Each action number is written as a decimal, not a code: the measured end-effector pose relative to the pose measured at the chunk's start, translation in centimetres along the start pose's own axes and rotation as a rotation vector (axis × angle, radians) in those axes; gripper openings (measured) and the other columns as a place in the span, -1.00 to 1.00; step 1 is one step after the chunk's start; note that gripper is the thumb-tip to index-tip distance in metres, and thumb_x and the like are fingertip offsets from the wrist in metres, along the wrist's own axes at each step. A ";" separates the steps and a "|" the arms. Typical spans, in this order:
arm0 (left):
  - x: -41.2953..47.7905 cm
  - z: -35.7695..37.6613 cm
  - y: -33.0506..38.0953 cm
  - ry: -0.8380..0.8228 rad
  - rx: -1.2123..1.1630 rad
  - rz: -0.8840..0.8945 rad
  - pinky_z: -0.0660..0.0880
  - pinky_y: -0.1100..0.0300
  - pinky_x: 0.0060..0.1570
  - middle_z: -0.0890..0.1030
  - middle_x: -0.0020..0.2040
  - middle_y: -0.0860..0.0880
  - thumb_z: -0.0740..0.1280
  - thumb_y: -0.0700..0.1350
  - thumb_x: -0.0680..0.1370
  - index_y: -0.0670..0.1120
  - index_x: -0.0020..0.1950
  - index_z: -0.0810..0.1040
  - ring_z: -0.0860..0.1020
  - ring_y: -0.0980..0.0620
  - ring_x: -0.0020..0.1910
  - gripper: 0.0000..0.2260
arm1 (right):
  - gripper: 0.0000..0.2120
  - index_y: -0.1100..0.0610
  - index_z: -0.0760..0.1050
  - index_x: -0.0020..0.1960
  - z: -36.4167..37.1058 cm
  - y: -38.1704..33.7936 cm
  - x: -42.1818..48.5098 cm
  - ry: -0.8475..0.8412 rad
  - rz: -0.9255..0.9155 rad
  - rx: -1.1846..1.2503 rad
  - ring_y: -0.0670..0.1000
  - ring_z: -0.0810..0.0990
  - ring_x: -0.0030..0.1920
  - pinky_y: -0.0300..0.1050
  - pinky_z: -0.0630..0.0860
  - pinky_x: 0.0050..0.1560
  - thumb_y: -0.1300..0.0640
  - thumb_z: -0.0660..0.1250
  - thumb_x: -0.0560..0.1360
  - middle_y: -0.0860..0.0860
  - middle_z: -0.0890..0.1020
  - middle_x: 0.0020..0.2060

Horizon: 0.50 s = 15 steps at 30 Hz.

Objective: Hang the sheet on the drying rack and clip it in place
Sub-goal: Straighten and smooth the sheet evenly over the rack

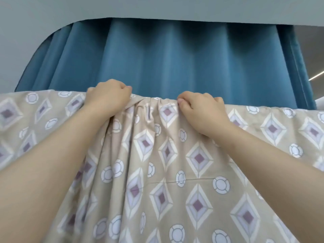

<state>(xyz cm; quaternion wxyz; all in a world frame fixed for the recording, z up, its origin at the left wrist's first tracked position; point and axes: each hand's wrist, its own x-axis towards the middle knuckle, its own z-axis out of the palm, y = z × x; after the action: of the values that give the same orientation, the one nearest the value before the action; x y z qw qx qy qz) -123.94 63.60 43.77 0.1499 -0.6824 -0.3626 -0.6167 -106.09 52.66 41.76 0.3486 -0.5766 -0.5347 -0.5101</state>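
Sheet (175, 172): beige, printed with purple-centred diamonds and pale rings. It hangs in front of the camera and fills the lower half of the view. Its top edge runs across the frame at about mid height. Whatever carries it is hidden under the cloth.

Left hand (108, 97): on the top edge, left of centre. Back of hand faces the camera and the fingers are curled over the edge, gripping cloth. One fingertip shows at the far side. The forearm comes up from the lower left corner and lies across the sheet.

Right hand (203, 111): on the top edge, right of centre. Fingers are curled, the thumb is tucked in toward the left hand, and it holds a fold of cloth at the edge. The forearm enters from the right side.

The hands are near each other but apart. The strip of edge between them is bunched. Pleats start there and run down and to the left under the left forearm. Outside the hands the sheet lies flatter, both left and right. A thin horizontal seam line crosses the cloth below the right hand.

Behind the sheet hangs a blue curtain (175, 58) in vertical folds, from a curved track. A grey ceiling (157, 7) is above it. A bright light strip (316, 78) shows at the far right edge.
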 end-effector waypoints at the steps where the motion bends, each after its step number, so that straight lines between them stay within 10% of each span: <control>1: -0.2 -0.1 -0.5 -0.017 -0.027 0.063 0.28 0.07 0.14 0.56 -0.08 -0.11 0.08 -0.02 0.61 -0.12 -0.11 0.57 0.45 -0.15 0.06 -0.68 | -0.70 0.03 0.48 0.08 0.1 -0.4 0.3 -0.013 0.009 0.013 0.10 0.45 0.07 0.02 0.19 0.03 0.03 -0.02 0.61 -0.02 0.60 -0.02; 9: -0.1 1.0 -6.4 0.193 0.024 0.447 0.30 0.01 -0.01 0.65 -0.10 -0.13 -0.02 0.06 0.59 -0.13 -0.02 0.58 0.53 -0.19 -0.03 -0.57 | -0.75 0.08 0.39 -0.08 1.0 -1.1 0.6 0.046 0.187 0.009 0.14 0.47 0.01 -0.08 0.11 -0.03 0.03 0.00 0.62 0.05 0.59 -0.13; 15: 0.0 0.6 -6.2 0.203 -0.047 0.199 0.29 0.04 0.01 0.64 -0.07 -0.10 0.01 -0.01 0.57 -0.11 -0.06 0.57 0.52 -0.18 0.01 -0.64 | -0.76 0.12 0.42 -0.01 1.5 -1.9 0.6 0.057 0.262 -0.024 0.14 0.42 0.02 -0.03 0.16 0.14 0.11 -0.02 0.59 0.04 0.57 -0.12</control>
<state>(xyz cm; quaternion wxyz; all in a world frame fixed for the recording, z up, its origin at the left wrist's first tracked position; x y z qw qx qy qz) -127.70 68.24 42.17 0.2303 -0.6527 -0.2615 -0.6728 -107.63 54.63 41.76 0.4204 -0.6307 -0.4384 -0.4829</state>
